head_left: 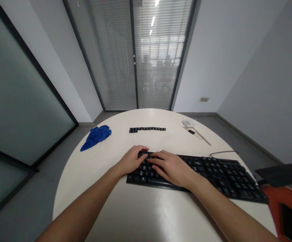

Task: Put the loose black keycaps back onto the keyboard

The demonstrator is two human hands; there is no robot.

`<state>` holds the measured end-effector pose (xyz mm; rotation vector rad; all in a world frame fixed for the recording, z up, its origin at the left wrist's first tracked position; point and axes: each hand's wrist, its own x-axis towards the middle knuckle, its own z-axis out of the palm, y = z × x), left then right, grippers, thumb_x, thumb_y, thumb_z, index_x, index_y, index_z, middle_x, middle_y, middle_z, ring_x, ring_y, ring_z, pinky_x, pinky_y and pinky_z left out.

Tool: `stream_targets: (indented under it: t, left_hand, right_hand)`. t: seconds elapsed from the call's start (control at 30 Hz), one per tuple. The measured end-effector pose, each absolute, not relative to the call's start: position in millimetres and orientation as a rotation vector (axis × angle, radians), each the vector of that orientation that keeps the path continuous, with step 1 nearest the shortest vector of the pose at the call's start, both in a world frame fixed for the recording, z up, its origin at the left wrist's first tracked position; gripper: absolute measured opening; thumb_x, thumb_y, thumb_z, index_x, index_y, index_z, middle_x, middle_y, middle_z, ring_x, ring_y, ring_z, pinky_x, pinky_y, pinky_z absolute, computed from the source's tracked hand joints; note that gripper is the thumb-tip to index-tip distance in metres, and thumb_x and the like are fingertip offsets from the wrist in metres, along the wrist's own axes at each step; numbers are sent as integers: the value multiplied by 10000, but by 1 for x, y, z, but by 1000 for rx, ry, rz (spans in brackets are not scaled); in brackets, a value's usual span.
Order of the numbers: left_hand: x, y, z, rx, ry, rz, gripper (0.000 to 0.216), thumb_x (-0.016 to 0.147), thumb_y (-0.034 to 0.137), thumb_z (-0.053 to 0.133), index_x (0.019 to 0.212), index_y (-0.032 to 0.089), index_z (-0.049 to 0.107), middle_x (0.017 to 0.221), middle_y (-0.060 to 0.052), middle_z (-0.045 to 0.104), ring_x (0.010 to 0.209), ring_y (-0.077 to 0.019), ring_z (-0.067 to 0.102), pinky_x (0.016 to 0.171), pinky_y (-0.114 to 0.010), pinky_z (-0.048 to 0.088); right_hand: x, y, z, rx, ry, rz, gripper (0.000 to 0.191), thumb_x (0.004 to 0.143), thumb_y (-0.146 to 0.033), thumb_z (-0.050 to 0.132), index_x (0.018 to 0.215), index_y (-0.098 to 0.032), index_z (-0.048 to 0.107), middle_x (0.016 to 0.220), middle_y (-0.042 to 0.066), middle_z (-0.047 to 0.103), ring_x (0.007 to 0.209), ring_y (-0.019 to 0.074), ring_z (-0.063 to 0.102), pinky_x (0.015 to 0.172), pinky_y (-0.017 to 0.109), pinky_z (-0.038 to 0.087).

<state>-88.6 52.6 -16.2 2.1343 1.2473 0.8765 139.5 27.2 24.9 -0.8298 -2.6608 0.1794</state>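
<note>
A black keyboard [206, 171] lies across the right front of the round table, slightly angled. My left hand [131, 161] grips its far left corner, the thumb over the keys and the index finger along the back edge. Over the left part of the keys rests my right hand [171, 166], fingers stretched toward the left thumb and spread apart; no object shows in it. Beyond the hands, loose black keycaps [149, 128] stand in a long row, with a short second row at its left end. The keys beneath both hands are partly hidden.
A blue cloth [97, 136] lies crumpled at the table's left edge. On the right are a thin stick [202, 137], a clear plastic bag [189, 123] and a small black piece [191, 132]. The keyboard cable [224, 152] curves behind it. An orange surface [274, 201] adjoins the table.
</note>
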Motion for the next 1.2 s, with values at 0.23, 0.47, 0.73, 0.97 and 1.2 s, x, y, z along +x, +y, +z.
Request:
stream_targets:
  t: [0.23,0.47,0.73,0.97,1.2]
  left_hand:
    - [-89,58,-14,1966,1273,943,206,966,280,532,1062,202,696,1059,-50,745,1014,-216,683,953,-369,523]
    - [-105,77,-19,2187,1570,1090,191,960,284,540,995,203,709,1027,-55,738,996,-226,661,952,-382,515]
    - [-116,116,-13,2396,1776,928,275,920,173,570,1170,213,676,1209,-87,680,1163,-302,549,1038,-449,439]
    - [-111,144,-10,2524,1886,756,317,916,138,595,1219,215,644,1219,-124,664,1196,-324,514,1030,-469,389]
    - [-102,153,-15,2554,1933,686,288,927,111,572,1186,206,654,1200,-143,666,1205,-325,501,1050,-489,334]
  right_hand:
    - [141,27,24,-816,-2652,171,305,1013,-277,503,1268,-201,652,1255,119,669,1101,254,638,978,446,540]
    - [141,28,25,-820,-2663,168,301,1011,-276,505,1267,-198,645,1252,116,671,1092,251,641,972,440,541]
    - [142,29,24,-799,-2652,184,305,1017,-283,496,1269,-199,647,1247,114,674,1091,247,641,963,430,546]
    - [142,29,24,-785,-2646,197,296,1016,-281,499,1262,-205,645,1243,111,675,1092,240,642,967,423,541]
    - [141,28,26,-799,-2658,195,304,1022,-287,486,1271,-202,640,1255,111,667,1102,245,630,974,422,537]
